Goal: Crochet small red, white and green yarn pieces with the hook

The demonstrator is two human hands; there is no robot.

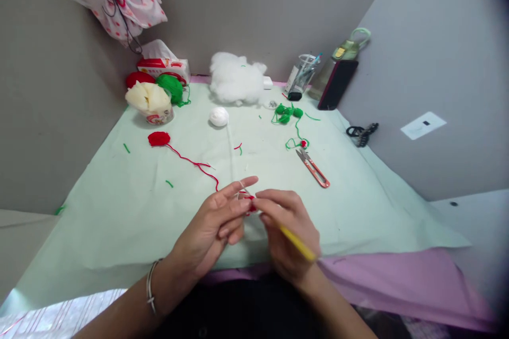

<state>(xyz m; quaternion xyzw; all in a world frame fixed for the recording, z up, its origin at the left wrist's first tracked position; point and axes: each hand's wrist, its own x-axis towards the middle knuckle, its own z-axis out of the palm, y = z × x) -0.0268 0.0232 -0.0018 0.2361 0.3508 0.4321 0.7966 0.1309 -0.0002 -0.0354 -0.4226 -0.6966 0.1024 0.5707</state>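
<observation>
My left hand [220, 217] pinches a small red crochet piece [252, 204] between thumb and fingers, its index finger stretched out with white yarn [231, 153] passing over it. That yarn runs back to a white yarn ball [218, 116]. In my right hand [292, 228] is a crochet hook with a yellow handle [298, 243]; its tip meets the red piece, partly hidden by my fingers. A red yarn strand [191, 160] leads from near my left hand to a flat red crochet piece [159, 139] on the left.
Thread snips [314, 168] lie right of my hands, near green crochet pieces [287, 114]. White stuffing [236, 78], a tissue box [165, 66] and a cup [153, 108] stand at the back. A phone [338, 85] leans on a bottle [345, 53]. Yarn scraps dot the green cloth [131, 212].
</observation>
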